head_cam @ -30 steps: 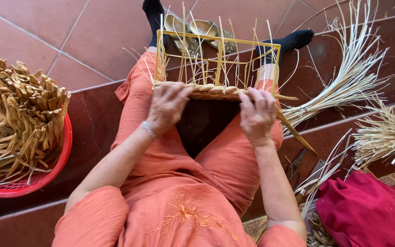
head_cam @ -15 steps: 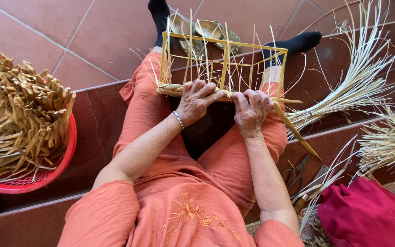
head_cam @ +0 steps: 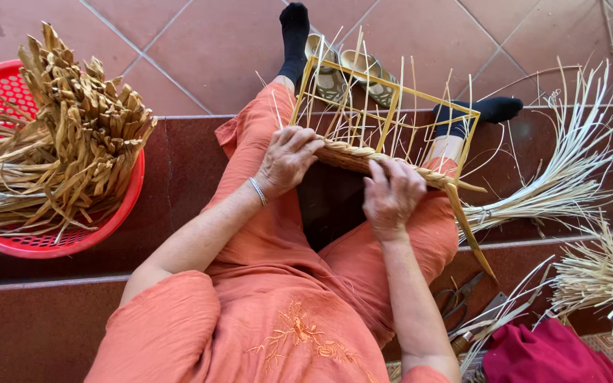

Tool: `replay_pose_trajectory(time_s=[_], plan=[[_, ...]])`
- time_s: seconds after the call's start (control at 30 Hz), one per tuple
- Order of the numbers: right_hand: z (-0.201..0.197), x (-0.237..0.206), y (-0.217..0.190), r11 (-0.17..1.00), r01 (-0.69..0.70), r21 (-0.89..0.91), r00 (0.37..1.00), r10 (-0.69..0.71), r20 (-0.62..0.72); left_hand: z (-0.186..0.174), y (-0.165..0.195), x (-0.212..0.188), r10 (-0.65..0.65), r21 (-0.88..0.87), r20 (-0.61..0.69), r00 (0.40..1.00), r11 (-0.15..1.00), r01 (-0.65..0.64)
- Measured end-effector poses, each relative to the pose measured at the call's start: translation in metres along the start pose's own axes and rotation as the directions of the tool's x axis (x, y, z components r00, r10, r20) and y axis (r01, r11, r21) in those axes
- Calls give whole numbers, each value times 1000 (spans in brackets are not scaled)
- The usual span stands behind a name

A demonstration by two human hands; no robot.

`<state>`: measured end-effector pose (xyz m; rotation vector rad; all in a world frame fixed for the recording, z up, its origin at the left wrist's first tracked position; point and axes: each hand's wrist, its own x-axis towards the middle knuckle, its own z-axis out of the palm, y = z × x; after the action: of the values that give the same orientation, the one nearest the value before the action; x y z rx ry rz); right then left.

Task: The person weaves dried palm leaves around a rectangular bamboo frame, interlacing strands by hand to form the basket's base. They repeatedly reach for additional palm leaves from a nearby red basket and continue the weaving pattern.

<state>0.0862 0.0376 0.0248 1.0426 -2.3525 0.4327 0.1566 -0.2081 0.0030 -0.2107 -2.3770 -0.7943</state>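
Observation:
A yellow frame point(head_cam: 391, 113) with thin upright reeds rests on my lap, tilted away from me. Along its near edge runs a thick woven braid point(head_cam: 352, 157) of dried straw. My left hand point(head_cam: 289, 159) grips the left end of the braid, fingers curled over it. My right hand point(head_cam: 391, 195) presses on the braid's right part, fingers closed around the strands. A loose straw tail point(head_cam: 471, 230) hangs down from the braid's right end, past my right knee.
A red basket point(head_cam: 72, 237) heaped with dried leaves stands at the left. Bundles of pale reeds point(head_cam: 569, 177) lie at the right. Scissors point(head_cam: 459, 298) and a dark red cloth point(head_cam: 548, 354) sit by my right leg. Sandals point(head_cam: 342, 67) lie by my feet.
My left hand slid along the braid while the frame tilted on my lap, and my right hand kept its hold. The view shifted as my head moved.

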Motion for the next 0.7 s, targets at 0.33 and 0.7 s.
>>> replay_pose_trajectory(time_s=[0.33,0.7], plan=[[27,29,-19,989,61,137,997,-68,44,18,-16,-1,79,42,113,990,996,-84],[35,36,-8,982,66,178,996,-77,54,21,-29,14,121,-83,215,969,991,-105]])
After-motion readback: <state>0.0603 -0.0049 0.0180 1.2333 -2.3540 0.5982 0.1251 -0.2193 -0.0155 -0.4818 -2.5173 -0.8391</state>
